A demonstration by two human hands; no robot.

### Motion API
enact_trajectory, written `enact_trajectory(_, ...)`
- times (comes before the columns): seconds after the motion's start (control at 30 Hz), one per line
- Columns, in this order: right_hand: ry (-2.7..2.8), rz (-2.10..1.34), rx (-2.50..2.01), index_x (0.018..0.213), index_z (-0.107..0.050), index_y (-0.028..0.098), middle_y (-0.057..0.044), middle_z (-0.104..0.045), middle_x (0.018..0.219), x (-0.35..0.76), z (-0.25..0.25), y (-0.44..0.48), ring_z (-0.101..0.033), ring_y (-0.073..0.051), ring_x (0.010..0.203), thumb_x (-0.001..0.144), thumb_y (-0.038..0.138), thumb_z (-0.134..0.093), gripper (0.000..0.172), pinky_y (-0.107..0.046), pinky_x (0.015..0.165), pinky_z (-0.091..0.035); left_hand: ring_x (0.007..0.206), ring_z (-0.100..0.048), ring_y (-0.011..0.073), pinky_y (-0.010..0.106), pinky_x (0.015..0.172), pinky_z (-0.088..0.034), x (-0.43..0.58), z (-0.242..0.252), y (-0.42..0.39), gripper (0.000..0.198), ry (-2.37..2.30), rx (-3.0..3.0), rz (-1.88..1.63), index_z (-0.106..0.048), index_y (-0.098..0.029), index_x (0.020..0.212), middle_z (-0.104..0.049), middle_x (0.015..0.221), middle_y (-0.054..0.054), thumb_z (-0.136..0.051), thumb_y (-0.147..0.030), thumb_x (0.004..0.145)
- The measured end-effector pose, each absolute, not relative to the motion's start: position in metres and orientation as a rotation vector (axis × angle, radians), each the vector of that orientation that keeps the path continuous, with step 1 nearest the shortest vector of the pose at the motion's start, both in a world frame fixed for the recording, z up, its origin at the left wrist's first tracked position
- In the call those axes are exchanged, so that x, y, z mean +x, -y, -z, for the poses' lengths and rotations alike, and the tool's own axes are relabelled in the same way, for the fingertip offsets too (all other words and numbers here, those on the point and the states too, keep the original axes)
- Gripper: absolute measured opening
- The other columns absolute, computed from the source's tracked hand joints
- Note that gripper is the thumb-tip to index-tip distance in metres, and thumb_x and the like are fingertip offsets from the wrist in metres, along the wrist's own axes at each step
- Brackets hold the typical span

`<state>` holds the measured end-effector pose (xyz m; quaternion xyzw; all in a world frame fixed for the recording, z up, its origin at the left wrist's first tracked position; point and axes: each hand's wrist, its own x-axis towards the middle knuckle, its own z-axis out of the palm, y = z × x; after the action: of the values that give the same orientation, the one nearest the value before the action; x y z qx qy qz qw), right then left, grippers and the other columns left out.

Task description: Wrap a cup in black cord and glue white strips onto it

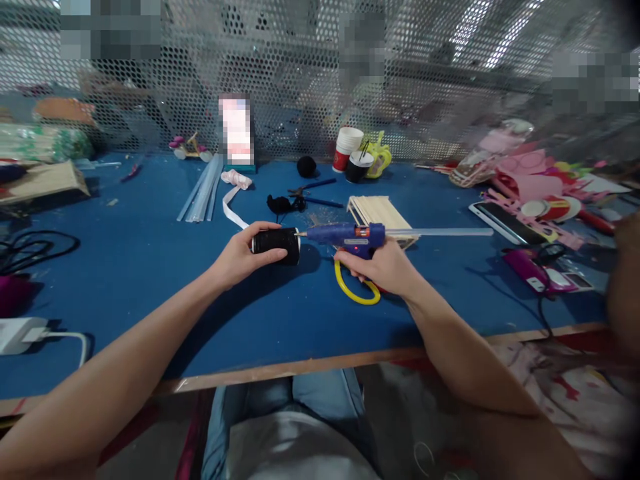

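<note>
My left hand (245, 255) is wrapped round a black cylinder (277, 245) with a white rim, which looks like a paper cup covered in black and lies sideways above the table. In my right hand (383, 267) is a blue glue gun (340, 234), with a red light lit on its body. A long clear glue stick (445, 232) sticks out of its back end. The metal nozzle (301, 234) points left and is at the right end of the cylinder; whether it touches is hard to tell. Yellow scissors handles (357, 293) show under my right hand.
Behind the hands lie pliers (315, 192), a black ball (307, 166), white ribbon (231, 207) and loose glue sticks (203, 190). A small wooden stick structure (383, 212) stands behind the glue gun. Stacked paper cups (349, 148) are farther back. A phone (507, 223) lies right.
</note>
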<state>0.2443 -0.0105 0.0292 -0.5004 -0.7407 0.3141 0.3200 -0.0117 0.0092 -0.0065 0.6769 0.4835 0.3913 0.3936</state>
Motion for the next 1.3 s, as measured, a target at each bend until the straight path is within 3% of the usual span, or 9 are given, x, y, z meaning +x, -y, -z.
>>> enact_trajectory(0.13, 2.075, -0.593, -1.309, 0.062, -0.060, 0.021, 0.002, -0.058, 0.048, 0.2499, -0.0290, 0.0108, -0.055, -0.015, 0.045, 0.077, 0.034, -0.060, 0.020, -0.029, 0.050, -0.048, 0.073, -0.057, 0.0155, 0.026, 0.064, -0.045, -0.0144, 0.0090, -0.0118, 0.055, -1.244, 1.713, -0.952, -0.058, -0.019, 0.111, -0.063, 0.088, 0.003, -0.069, -0.048, 0.066)
enact_trajectory(0.27, 2.125, -0.413, -1.302, 0.074, -0.065, 0.020, -0.002, -0.069, 0.071, 0.2513, -0.0269, 0.0111, -0.064, -0.020, 0.066, 0.076, 0.032, -0.061, 0.013, -0.032, 0.062, -0.051, 0.071, -0.056, 0.0153, 0.026, 0.062, -0.044, -0.0146, 0.0104, -0.0129, 0.055, -1.280, 1.729, -0.928, -0.059, -0.018, 0.108, -0.063, 0.086, 0.003, -0.069, -0.050, 0.065)
enact_trajectory(0.4, 2.153, -0.326, -1.335, 0.081, -0.067, 0.017, -0.005, -0.070, 0.076, 0.2508, -0.0236, 0.0122, -0.066, -0.023, 0.073, 0.075, 0.033, -0.061, 0.017, -0.034, 0.068, -0.051, 0.070, -0.055, 0.0145, 0.024, 0.061, -0.043, -0.0141, 0.0107, -0.0130, 0.055, -1.279, 1.698, -0.922, -0.059, -0.018, 0.109, -0.062, 0.084, 0.003, -0.070, -0.050, 0.065)
enact_trajectory(0.73, 2.322, -0.190, -1.277, 0.087, -0.066, 0.017, -0.008, -0.069, 0.083, 0.2510, -0.0240, 0.0122, -0.065, -0.024, 0.078, 0.079, 0.032, -0.055, 0.020, -0.035, 0.072, -0.050, 0.071, -0.057, 0.0156, 0.026, 0.062, -0.044, -0.0157, 0.0148, -0.0150, 0.057, -1.273, 1.686, -0.921, -0.058, -0.018, 0.111, -0.063, 0.086, 0.004, -0.069, -0.049, 0.065)
enact_trajectory(1.03, 2.315, -0.178, -1.278, 0.074, -0.062, 0.019, -0.005, -0.065, 0.072, 0.2510, -0.0255, 0.0151, -0.061, -0.019, 0.066, 0.079, 0.032, -0.056, 0.015, -0.031, 0.066, -0.047, 0.068, -0.055, 0.0146, 0.024, 0.058, -0.042, -0.0146, 0.0124, -0.0145, 0.054, -1.304, 1.698, -0.916, -0.059, -0.019, 0.109, -0.062, 0.082, 0.003, -0.069, -0.050, 0.065)
enact_trajectory(1.3, 2.333, -0.180, -1.268, 0.077, -0.063, 0.019, -0.007, -0.066, 0.074, 0.2513, -0.0256, 0.0130, -0.061, -0.021, 0.068, 0.080, 0.031, -0.052, 0.017, -0.032, 0.065, -0.046, 0.070, -0.055, 0.0153, 0.025, 0.061, -0.043, -0.0135, 0.0113, -0.0128, 0.055, -1.290, 1.741, -0.918, -0.058, -0.018, 0.110, -0.063, 0.085, 0.003, -0.069, -0.049, 0.066)
